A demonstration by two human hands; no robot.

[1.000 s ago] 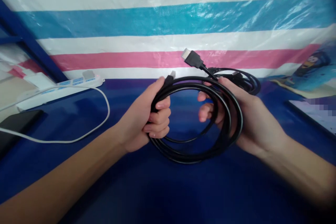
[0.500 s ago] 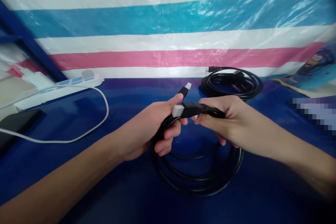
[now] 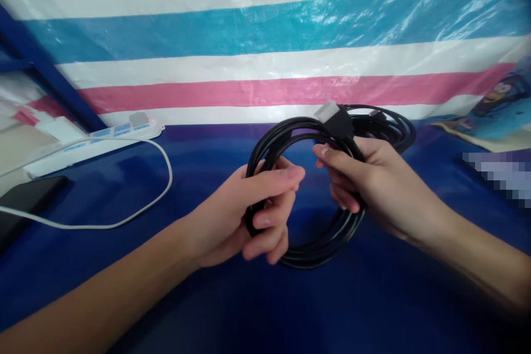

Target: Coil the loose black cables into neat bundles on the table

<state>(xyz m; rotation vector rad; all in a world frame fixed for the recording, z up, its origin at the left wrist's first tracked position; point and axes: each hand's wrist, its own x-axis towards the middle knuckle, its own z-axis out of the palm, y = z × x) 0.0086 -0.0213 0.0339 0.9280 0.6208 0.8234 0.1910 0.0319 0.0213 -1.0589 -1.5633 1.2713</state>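
A black cable [image 3: 313, 260] is wound into a round coil of several loops, held up above the blue table. My left hand [image 3: 261, 204] is wrapped round the coil's left side, fingers curled and thumb across the front. On the right side, my right hand [image 3: 360, 177] grips the loops between thumb and fingers. A black connector with a pale rectangular tip, the cable's plug [image 3: 335, 119], sticks up and to the left above my right hand. The cable's other plug cannot be made out clearly.
Behind my right hand lies a second black cable coil [image 3: 404, 127]. A white power strip [image 3: 99, 146] with a white charging cable [image 3: 169, 171] stands at the left, near a dark phone-like slab [image 3: 33, 193]. A striped plastic sheet [image 3: 249, 33] hangs behind the blue table [image 3: 249, 315].
The coil has been raised and gathered into a tighter ring. The plug in my right hand has moved up and right, and my left thumb has closed over the loops.
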